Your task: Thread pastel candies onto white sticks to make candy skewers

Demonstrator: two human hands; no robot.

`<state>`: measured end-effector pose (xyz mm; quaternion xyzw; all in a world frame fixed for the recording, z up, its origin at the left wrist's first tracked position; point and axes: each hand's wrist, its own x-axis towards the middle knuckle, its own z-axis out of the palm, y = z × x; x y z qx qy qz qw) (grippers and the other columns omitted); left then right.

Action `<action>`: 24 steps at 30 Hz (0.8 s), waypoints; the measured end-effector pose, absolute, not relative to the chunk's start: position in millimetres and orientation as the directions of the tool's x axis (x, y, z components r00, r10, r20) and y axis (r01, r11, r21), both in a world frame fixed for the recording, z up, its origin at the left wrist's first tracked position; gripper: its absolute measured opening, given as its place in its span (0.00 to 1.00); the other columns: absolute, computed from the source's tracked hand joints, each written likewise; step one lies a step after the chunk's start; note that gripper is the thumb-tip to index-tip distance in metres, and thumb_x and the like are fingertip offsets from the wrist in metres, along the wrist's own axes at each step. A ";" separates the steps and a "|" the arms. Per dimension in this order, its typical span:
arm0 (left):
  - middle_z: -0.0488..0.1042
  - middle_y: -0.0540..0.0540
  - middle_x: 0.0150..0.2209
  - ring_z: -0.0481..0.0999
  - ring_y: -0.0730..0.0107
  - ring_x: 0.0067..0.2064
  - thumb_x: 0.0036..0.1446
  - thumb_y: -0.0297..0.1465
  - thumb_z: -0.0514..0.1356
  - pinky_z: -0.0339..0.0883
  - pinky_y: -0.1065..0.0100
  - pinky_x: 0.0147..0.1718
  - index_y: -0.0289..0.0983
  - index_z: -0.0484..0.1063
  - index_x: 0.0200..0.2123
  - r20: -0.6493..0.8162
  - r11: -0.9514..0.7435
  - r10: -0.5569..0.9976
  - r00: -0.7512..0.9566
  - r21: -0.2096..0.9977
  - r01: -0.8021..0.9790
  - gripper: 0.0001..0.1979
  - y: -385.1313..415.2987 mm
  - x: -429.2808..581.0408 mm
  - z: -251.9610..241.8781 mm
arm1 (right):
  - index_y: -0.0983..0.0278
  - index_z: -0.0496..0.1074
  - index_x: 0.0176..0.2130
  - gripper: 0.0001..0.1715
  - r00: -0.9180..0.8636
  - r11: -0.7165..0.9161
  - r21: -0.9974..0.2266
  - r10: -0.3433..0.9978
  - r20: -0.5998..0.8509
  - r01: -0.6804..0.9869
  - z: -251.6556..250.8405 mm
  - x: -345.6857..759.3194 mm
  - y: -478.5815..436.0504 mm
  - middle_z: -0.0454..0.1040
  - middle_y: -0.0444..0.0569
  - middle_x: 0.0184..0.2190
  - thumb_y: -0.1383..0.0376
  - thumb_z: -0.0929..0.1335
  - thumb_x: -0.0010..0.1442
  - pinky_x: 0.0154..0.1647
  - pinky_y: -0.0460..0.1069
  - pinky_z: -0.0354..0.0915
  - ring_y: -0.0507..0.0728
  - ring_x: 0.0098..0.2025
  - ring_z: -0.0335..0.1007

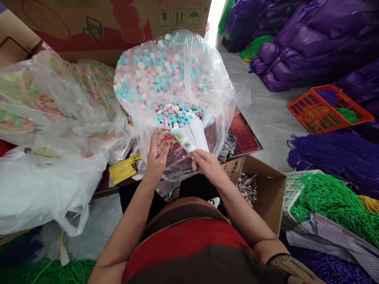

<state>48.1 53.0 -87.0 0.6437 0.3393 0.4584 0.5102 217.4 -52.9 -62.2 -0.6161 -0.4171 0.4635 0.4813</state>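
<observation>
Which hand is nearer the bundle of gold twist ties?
Left. The left hand sits just right of the gold twist ties; the right hand is farther right, beyond it, pinching the candy-filled tube.

Both forearms reach forward, bare; left hand [156,156] cupped, fingers loosely curled; right hand [207,163] pinched, fingertips pressed together.

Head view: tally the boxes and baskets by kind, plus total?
Brown cardboard boxes: 2
Orange plastic mesh basket: 1
White plastic mesh basket: 1
Total: 4
</observation>
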 end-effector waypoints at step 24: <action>0.82 0.41 0.52 0.82 0.63 0.51 0.63 0.46 0.63 0.74 0.59 0.56 0.40 0.76 0.53 0.196 -0.216 0.945 0.262 0.975 0.046 0.21 53.5 36.6 -97.4 | 0.65 0.76 0.54 0.23 0.539 -0.351 -0.542 0.808 0.237 0.764 -78.8 287.9 -24.1 0.82 0.59 0.44 0.60 0.64 0.65 0.48 0.56 0.69 0.65 0.45 0.77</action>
